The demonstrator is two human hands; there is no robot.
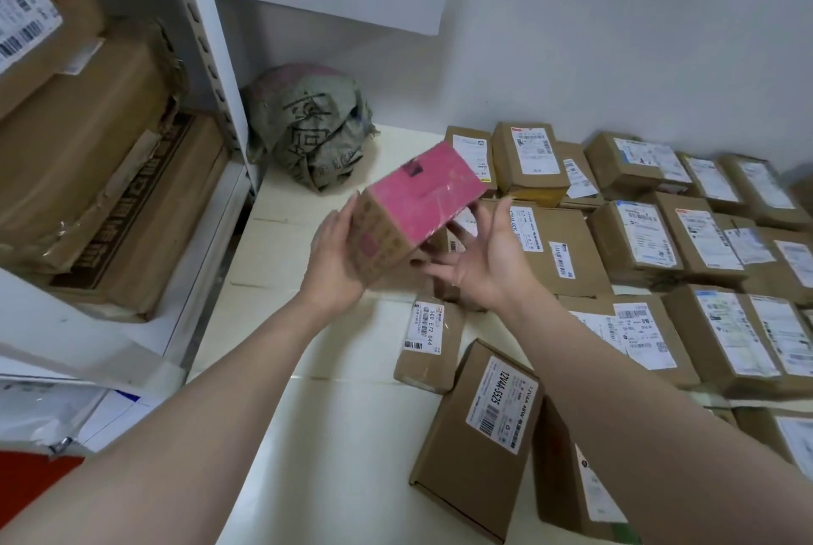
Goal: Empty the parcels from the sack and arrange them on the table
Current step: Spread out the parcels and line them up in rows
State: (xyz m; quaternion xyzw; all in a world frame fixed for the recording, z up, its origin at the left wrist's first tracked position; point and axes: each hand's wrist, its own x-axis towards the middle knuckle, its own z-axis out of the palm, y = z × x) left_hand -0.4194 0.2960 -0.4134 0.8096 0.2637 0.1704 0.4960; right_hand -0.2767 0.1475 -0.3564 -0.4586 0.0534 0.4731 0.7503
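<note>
While the left hand [334, 254] grips and the right hand [479, 263] cradles the box [422, 192], its length points toward the surface's [308, 434] far edge.

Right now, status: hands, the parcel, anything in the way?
Left hand grips pink-topped box; right hand props it from below. Box tilted above table. Behind, sack slumped in corner; labelled parcels crowd the right.

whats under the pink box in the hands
Below the pink box, held up by the left hand and right hand, brown parcels lie on the cream table. Box and hands hide most of the nearest one.
</note>
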